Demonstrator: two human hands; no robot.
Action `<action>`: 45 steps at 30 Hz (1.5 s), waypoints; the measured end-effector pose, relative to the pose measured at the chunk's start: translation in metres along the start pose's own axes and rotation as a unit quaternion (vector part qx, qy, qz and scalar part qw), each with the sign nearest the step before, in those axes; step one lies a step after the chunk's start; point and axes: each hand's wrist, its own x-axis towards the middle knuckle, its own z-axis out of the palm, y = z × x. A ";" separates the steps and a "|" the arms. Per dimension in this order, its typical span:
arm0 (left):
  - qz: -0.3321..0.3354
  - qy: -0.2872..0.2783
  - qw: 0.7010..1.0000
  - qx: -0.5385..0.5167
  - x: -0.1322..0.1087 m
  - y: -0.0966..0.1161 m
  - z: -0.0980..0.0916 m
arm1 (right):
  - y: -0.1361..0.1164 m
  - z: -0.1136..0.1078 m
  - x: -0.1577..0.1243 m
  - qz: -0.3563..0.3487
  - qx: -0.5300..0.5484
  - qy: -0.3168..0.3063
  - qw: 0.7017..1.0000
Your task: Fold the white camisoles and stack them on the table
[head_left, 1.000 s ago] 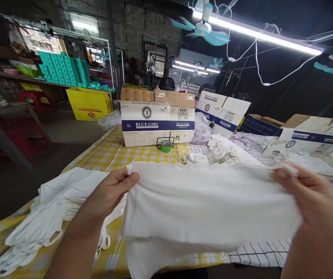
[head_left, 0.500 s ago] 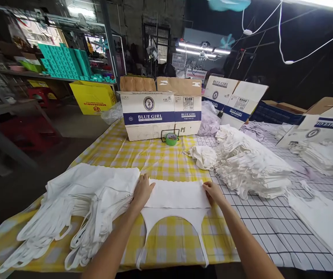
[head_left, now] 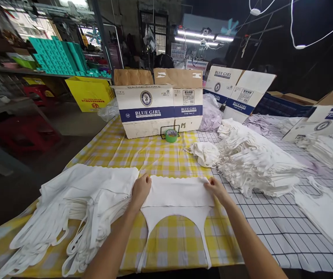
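A white camisole (head_left: 179,193) lies on the yellow checked cloth in front of me, its straps toward me and its wavy-edged band at the far side. My left hand (head_left: 141,190) is closed on the upper left corner of the band. At the upper right corner, my right hand (head_left: 216,190) pinches the fabric between thumb and fingers. Just left of my left hand lies a pile of similar white camisoles (head_left: 91,184), their straps hanging toward the near edge. Some of my left fingertips are hidden by the hand itself.
Beyond the cloth (head_left: 105,149) stand a Blue Girl carton (head_left: 151,128) and a green tape roll (head_left: 171,135). A heap of white garments (head_left: 253,162) lies to the right on grid-patterned cloth (head_left: 282,240), with another white garment (head_left: 326,213) nearer. A yellow box (head_left: 91,95) stands at left.
Both hands now grip the band's corners more tightly, fingers curled in. The band's upper edge looks slightly lifted and pulled wider. The camera view has shifted a little.
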 end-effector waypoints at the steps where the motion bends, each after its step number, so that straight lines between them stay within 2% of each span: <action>1: 0.003 0.002 1.000 -0.005 0.002 0.002 0.000 | 0.001 -0.004 0.004 -0.007 -0.003 0.005 1.000; 4: 0.003 0.009 1.000 -0.016 0.011 0.010 0.006 | 0.003 -0.010 0.018 -0.019 -0.030 0.029 0.999; 7: -0.003 0.017 1.000 -0.022 0.018 0.020 0.013 | 0.001 -0.002 0.026 -0.020 -0.075 0.061 0.995; 10: 0.003 0.017 0.999 -0.034 0.017 0.024 0.015 | -0.007 0.009 0.021 -0.023 -0.107 0.095 0.990; 13: 0.040 0.002 0.998 -0.045 0.010 0.015 0.012 | -0.011 0.019 0.008 -0.091 -0.171 0.112 0.975; 16: 0.097 -0.029 0.993 -0.063 0.002 -0.003 0.011 | -0.003 0.025 -0.006 -0.186 -0.274 0.054 0.942; 20: 0.114 -0.047 0.990 -0.074 -0.006 -0.019 0.008 | 0.023 0.022 -0.024 -0.185 -0.338 -0.018 0.923; 23: 0.140 -0.001 0.990 -0.035 -0.020 -0.010 0.004 | 0.033 0.013 -0.035 -0.183 -0.340 -0.015 0.922; 25: 0.200 0.011 0.980 -0.015 -0.034 0.001 0.004 | 0.031 0.008 -0.044 -0.195 -0.334 0.002 0.922; 28: 0.311 -0.046 0.949 0.000 -0.056 0.009 0.012 | 0.025 0.003 -0.055 -0.234 -0.319 -0.033 0.918; 30: 0.336 -0.070 0.939 0.009 -0.065 0.005 0.019 | 0.024 0.001 -0.060 -0.243 -0.308 -0.077 0.917; 33: 0.323 -0.050 0.945 0.016 -0.073 -0.011 0.025 | 0.030 -0.002 -0.065 -0.219 -0.294 -0.093 0.926; 36: 0.316 -0.011 0.949 0.014 -0.079 -0.025 0.021 | 0.034 -0.007 -0.073 -0.199 -0.271 -0.090 0.938; 39: 0.297 0.025 0.954 0.020 -0.084 -0.030 0.015 | 0.024 -0.015 -0.096 -0.173 -0.216 -0.060 0.959; 41: 0.273 0.032 0.961 0.027 -0.084 -0.025 0.013 | 0.013 -0.025 -0.120 -0.126 -0.153 -0.039 0.979; 43: 0.257 0.043 0.965 0.028 -0.081 -0.013 0.015 | 0.004 -0.038 -0.148 -0.069 -0.088 -0.082 0.990; 45: 0.269 0.052 0.962 0.025 -0.078 0.008 0.022 | 0.005 -0.049 -0.178 -0.029 -0.042 -0.203 0.978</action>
